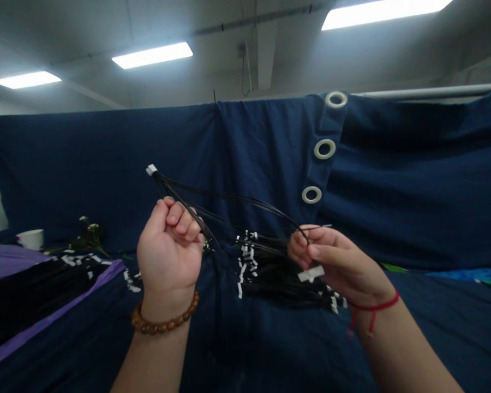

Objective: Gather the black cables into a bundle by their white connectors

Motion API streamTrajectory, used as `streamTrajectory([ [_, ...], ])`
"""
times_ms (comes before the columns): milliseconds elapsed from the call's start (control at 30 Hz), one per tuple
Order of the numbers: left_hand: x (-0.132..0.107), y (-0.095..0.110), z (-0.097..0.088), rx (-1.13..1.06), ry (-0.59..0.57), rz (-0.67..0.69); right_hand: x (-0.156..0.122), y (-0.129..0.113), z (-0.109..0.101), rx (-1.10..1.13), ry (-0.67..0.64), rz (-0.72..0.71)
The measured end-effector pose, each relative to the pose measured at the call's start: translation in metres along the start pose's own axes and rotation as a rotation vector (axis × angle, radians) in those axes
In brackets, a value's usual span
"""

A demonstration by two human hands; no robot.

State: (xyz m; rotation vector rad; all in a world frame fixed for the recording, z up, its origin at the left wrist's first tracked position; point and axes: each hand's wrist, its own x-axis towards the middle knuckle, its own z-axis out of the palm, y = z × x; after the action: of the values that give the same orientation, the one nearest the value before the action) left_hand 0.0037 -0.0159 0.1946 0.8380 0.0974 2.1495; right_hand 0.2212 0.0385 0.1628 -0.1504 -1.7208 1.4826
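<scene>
My left hand is closed around a black wire harness, gripping its thin wires just below a white plastic connector that sticks up above my fist. The wires arc across to my right hand, whose fingers pinch them. A second white connector shows below those fingers. Under and between my hands lies a heap of similar harnesses with white connectors. A wooden bead bracelet circles my left wrist, and a red string circles my right.
Dark blue cloth covers the work surface, and a blue curtain with metal eyelets hangs ahead. To the left, more black harnesses lie on purple cloth. A white cup and a small plant stand beyond them.
</scene>
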Motion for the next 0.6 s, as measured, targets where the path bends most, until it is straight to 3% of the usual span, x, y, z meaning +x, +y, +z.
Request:
streamTrajectory([
  [233,0.002,-0.011,0.002,0.160,-0.049,0.113,0.003,-0.001,-0.006,-0.003,0.373,0.023],
  [267,0.002,-0.012,0.002,0.219,-0.067,0.147,0.001,-0.002,-0.006,-0.025,0.362,0.044],
  [333,-0.001,-0.014,0.003,0.337,-0.102,0.170,-0.003,-0.004,-0.005,-0.053,0.193,0.126],
  [400,-0.007,-0.015,0.005,0.455,-0.153,0.110,-0.007,-0.006,-0.004,-0.047,-0.044,0.199],
  [467,-0.016,-0.016,0.008,0.610,-0.268,-0.011,-0.008,-0.005,0.000,-0.025,-0.176,0.211],
  [600,-0.032,-0.023,0.013,0.958,-0.650,-0.313,-0.004,-0.001,0.008,-0.024,-0.132,0.133],
])
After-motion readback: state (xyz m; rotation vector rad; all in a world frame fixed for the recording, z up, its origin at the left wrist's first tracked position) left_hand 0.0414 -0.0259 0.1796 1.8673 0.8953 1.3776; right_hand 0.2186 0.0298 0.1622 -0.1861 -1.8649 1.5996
